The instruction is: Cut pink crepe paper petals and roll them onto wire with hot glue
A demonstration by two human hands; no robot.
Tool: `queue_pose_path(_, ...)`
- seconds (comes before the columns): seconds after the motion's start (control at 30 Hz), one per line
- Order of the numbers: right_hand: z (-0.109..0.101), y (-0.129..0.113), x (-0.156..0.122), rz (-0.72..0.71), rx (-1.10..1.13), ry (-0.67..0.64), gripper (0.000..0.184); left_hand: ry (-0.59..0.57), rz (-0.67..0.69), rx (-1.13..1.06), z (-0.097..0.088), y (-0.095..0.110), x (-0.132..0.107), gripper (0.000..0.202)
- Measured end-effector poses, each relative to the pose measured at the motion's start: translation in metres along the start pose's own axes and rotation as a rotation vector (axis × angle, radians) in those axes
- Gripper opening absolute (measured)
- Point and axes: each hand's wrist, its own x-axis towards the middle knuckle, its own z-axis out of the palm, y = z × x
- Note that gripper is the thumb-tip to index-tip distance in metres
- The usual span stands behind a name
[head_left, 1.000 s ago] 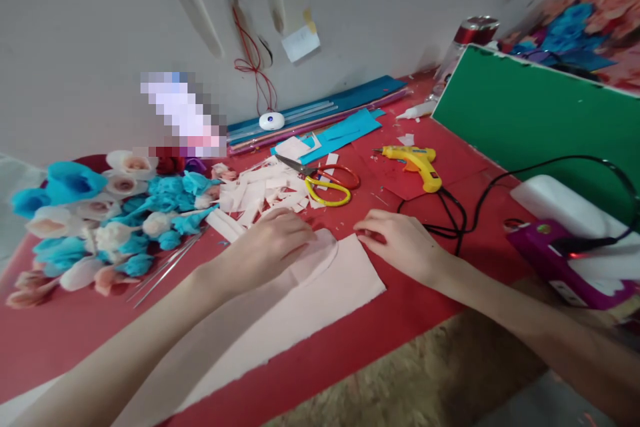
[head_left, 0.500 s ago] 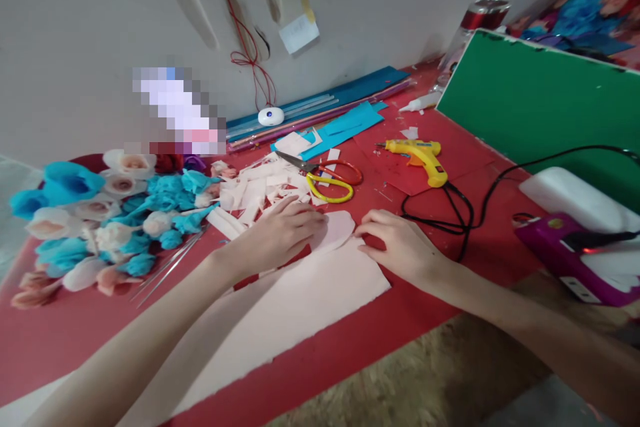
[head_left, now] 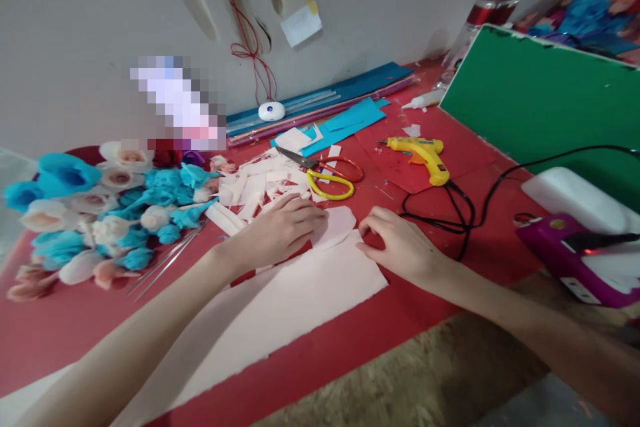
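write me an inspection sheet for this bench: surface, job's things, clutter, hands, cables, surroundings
Surface: red tabletop, strewn with materials.
Job's things: long pale strip lying flat; rounded pale piece at its far edge.
Clutter: pale scraps and scissors beyond the hands; flowers piled at left.
Hands: left hand on the rounded pale piece; right hand at the strip's far right corner; grips unclear.
Cables: black cable looped beside the yellow glue gun, running right.
Surroundings: grey wall behind; green board at right.
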Motion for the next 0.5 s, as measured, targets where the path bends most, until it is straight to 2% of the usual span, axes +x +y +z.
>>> queue_pose_path(0.33, -0.0004, -0.0017, 0.0017, 0.025, 0.017, -0.022, 0.004, -0.019, 0.007, 0.033, -0.0025, 0.0024, 0.0014, 0.031)
queue_pose_path(0.5, -0.0006, -0.0038, -0.0013, 0.09, 0.009, -0.015, 0.015, -0.009, 0.01, 0.053, -0.0011, 0.0008, 0.0005, 0.031)
